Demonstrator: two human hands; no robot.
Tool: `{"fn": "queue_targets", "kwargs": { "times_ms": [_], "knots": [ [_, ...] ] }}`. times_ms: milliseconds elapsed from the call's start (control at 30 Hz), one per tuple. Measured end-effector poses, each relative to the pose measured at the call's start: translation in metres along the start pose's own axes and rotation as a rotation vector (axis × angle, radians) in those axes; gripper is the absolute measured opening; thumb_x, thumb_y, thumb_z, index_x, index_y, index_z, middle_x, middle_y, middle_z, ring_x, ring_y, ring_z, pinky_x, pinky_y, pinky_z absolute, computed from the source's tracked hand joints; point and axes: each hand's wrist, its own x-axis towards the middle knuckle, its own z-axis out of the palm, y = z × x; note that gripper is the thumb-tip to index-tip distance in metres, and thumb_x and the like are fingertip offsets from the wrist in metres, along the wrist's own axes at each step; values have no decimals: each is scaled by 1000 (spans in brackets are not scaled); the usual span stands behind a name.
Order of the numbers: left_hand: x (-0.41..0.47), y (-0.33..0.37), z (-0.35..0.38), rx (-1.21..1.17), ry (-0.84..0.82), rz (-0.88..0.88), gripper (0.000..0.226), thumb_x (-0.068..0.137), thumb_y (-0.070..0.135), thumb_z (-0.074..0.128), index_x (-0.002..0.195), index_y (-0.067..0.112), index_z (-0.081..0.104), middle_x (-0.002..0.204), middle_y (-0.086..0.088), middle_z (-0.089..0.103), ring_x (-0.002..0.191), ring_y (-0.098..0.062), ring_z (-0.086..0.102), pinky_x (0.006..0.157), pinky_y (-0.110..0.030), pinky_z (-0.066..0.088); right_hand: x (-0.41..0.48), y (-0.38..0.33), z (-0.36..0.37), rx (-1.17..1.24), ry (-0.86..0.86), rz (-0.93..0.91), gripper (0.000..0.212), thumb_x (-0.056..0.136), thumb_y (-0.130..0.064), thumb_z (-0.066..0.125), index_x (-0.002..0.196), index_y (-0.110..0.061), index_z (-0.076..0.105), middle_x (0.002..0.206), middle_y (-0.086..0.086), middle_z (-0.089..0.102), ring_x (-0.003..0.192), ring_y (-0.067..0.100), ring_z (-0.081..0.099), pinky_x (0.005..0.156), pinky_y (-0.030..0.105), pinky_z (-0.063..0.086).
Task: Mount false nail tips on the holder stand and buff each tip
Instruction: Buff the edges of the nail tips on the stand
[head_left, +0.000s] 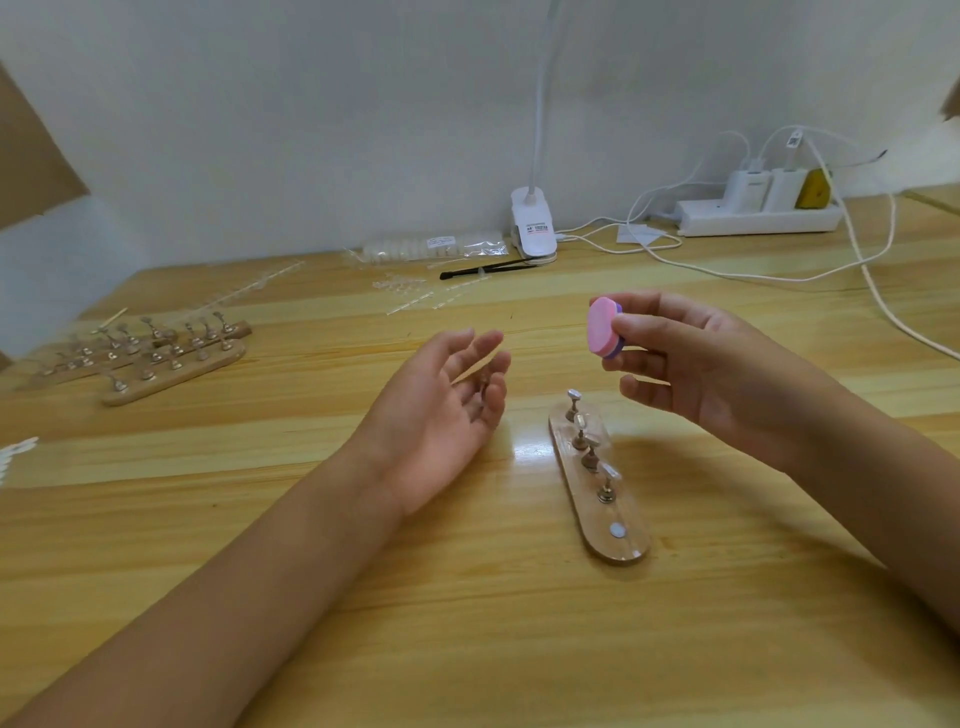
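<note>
A small wooden holder stand (626, 548) lies on the table just right of centre. It carries several metal pegs (589, 457) topped with clear nail tips, and a bare round magnet spot (616, 530) at its near end. Above the stand's far end, my right hand (711, 374) pinches a pink and purple buffer block (602, 332) between thumb and fingers. My left hand (441, 415) hovers palm up to the left of the stand. Its fingers curl loosely round a thin metal peg (484, 385), which is partly hidden and blurred.
Several more wooden stands with pegs (171, 358) lie at the far left. At the back are a bag of nail tips (436, 247), loose tip strips (410, 291), a black brush (488, 267), a white clip lamp (532, 228), and a power strip (758, 215) with trailing cables (883, 301).
</note>
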Motion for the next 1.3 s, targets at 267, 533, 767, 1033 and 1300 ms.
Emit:
{"fn": "queue_targets", "kwargs": {
  "times_ms": [267,533,767,1033,1300],
  "knots": [
    [0,0,4,-125,-15,-3,50,85,-23,30,123,-6,57,125,-29,60,114,-36,66,89,-34,57,-1,2,3,-45,-43,21,31,71,-31,73,102,-27,76,90,0,72,82,9,68,66,21,56],
    [-5,-7,6,155,-118,111,33,90,9,63,122,6,55,113,-18,73,97,-20,73,75,-20,59,-2,0,3,-70,-72,21,32,73,-33,73,103,-26,76,89,-1,72,82,9,67,68,20,55],
    [-6,-13,7,362,-100,252,17,77,27,72,93,24,75,99,3,73,90,-7,65,81,-17,52,-4,1,5,-112,-192,75,28,73,-28,77,101,-25,76,93,2,72,85,11,68,71,21,55],
    [-7,-13,5,367,-132,277,16,76,24,72,91,24,78,100,1,74,91,-8,67,81,-18,53,-7,0,9,-89,-271,113,31,75,-26,73,105,-18,68,117,13,71,105,24,69,79,24,57],
    [-9,-14,7,529,-88,300,16,72,40,72,86,33,75,101,6,76,93,-2,67,82,-22,49,-6,-1,10,-68,-199,77,43,70,-27,76,109,-14,67,120,16,69,107,27,68,79,24,56]
  ]
}}
